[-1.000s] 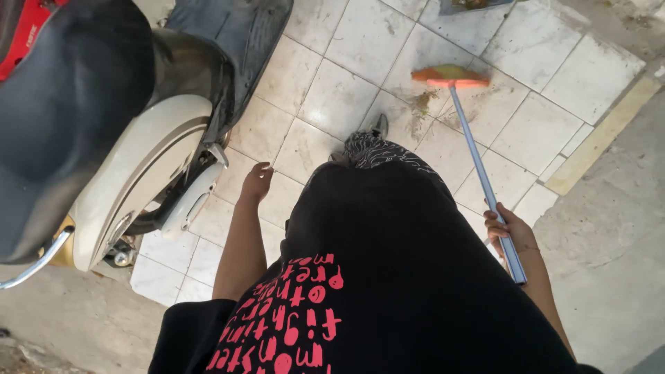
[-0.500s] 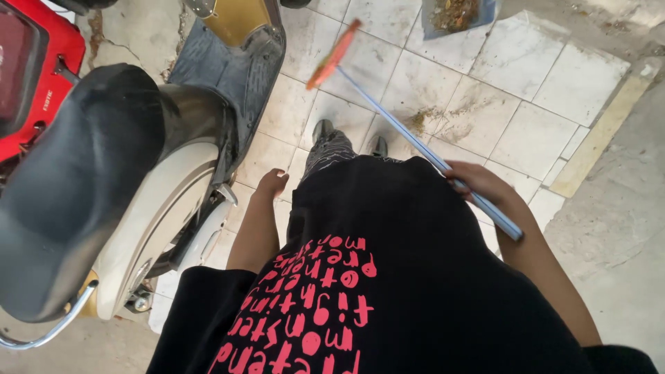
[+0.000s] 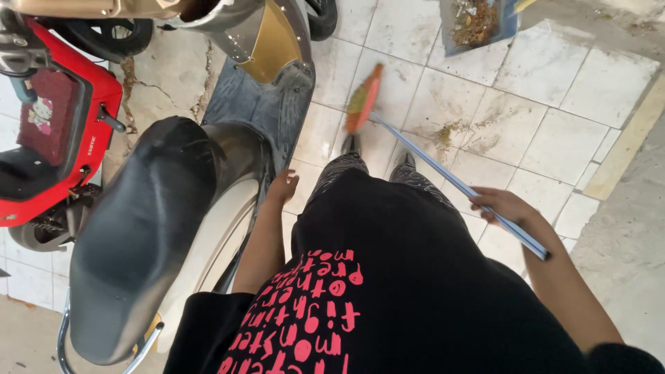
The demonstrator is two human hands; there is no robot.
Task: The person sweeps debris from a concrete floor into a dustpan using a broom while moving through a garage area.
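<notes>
Broom swung left, up against the scooter.

Beside me stands the black-seated scooter (image 3: 149, 228) on the tiled floor (image 3: 554, 90). My broom (image 3: 443, 173) has swept across since a moment ago: its orange head now lies by the footboard, away from the dirt pile (image 3: 454, 131) and dustpan (image 3: 478, 24). My right hand (image 3: 502, 206) is closed round the blue handle, arm bent; my left hand (image 3: 282, 187) hangs loose, empty, near the seat.

scooter seat (image 3: 138, 235): showing smooth, slightly glossy black vinyl | broom handle (image 3: 457, 185): looking like thin blue metal | floor tiles (image 3: 547, 131): appearing glazed, dusty | shirt (image 3: 415, 298): looking matt black cloth
</notes>
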